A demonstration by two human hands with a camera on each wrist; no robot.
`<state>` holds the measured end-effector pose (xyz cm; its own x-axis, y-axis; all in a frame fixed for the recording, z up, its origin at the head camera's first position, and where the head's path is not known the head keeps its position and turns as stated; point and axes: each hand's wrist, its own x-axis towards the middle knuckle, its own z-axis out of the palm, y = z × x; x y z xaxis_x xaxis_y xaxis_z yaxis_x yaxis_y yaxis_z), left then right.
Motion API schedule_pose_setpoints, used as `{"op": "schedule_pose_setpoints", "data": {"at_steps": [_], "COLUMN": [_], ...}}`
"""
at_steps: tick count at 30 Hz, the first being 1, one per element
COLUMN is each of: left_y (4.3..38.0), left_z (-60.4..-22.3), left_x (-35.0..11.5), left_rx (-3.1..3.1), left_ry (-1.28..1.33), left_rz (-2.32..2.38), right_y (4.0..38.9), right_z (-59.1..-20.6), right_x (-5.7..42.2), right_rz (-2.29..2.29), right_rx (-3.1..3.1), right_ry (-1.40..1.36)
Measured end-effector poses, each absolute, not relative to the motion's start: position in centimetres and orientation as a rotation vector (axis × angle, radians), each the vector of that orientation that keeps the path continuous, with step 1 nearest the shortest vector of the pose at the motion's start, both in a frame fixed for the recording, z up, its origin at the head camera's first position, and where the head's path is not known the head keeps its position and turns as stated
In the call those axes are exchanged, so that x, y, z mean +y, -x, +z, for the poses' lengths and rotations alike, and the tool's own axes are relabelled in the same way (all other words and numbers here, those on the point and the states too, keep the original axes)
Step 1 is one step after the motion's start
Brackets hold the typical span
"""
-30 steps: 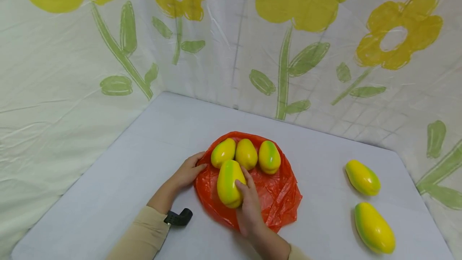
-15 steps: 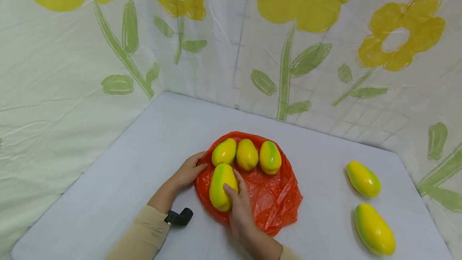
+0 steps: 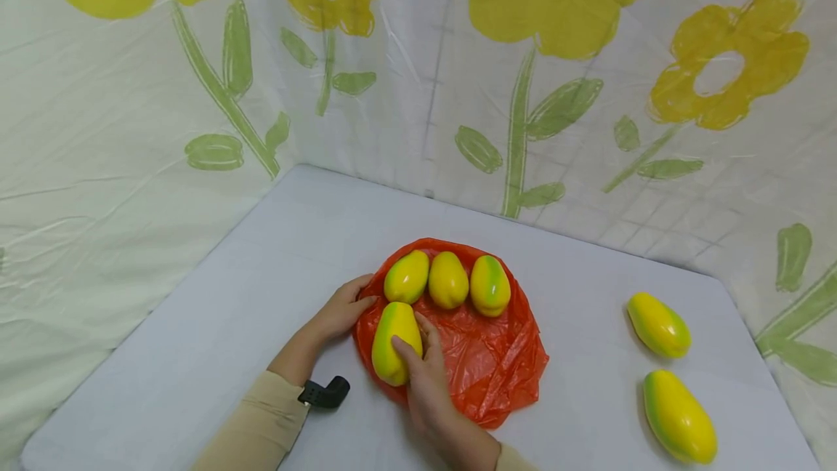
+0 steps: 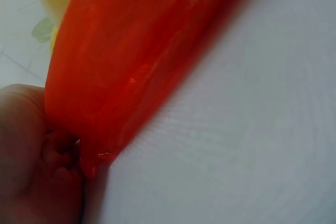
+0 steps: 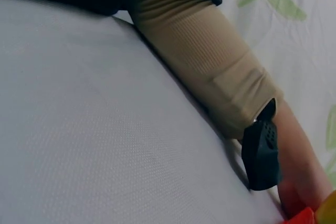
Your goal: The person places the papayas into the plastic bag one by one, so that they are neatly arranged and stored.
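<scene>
In the head view a red plastic bag [image 3: 487,365] lies spread open on the table. Its left rim is pinched by my left hand [image 3: 341,310], and the left wrist view shows the curled fingers against the red film [image 4: 121,61]. My right hand [image 3: 430,387] holds a glossy yellow papaya [image 3: 392,340] with a green stripe, over the bag's left front part; whether it touches the bag is hidden. Along the bag's back side sit a left papaya [image 3: 407,277], a middle papaya [image 3: 448,280] and a right papaya [image 3: 490,286]. The right hand is outside the right wrist view.
Two more papayas lie to the right on the white table [image 3: 275,238]: a farther one [image 3: 659,324] and a nearer one [image 3: 680,416]. A flower-printed curtain [image 3: 405,93] stands behind the table. A black wrist device [image 3: 325,392] is on the left wrist.
My right hand has carried its papaya left and slightly toward me, over the bag's left front part. The left hand keeps its place on the rim.
</scene>
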<state>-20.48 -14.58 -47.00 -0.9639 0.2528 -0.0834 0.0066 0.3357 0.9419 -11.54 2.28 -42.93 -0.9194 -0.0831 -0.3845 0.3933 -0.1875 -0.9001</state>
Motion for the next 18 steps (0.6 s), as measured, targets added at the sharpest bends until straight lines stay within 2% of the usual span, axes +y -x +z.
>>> {"op": "schedule_pose_setpoints", "data": {"at_steps": [18], "left_y": [20.58], "left_z": [-47.21], "left_x": [-14.57], "left_rx": [2.412], "left_ry": [-0.252], "left_rz": [1.655], "right_y": [11.6], "right_z": [-43.46], "right_x": [1.75], "right_rz": [-2.188], "right_rx": [1.8], "right_ry": [-0.346]}}
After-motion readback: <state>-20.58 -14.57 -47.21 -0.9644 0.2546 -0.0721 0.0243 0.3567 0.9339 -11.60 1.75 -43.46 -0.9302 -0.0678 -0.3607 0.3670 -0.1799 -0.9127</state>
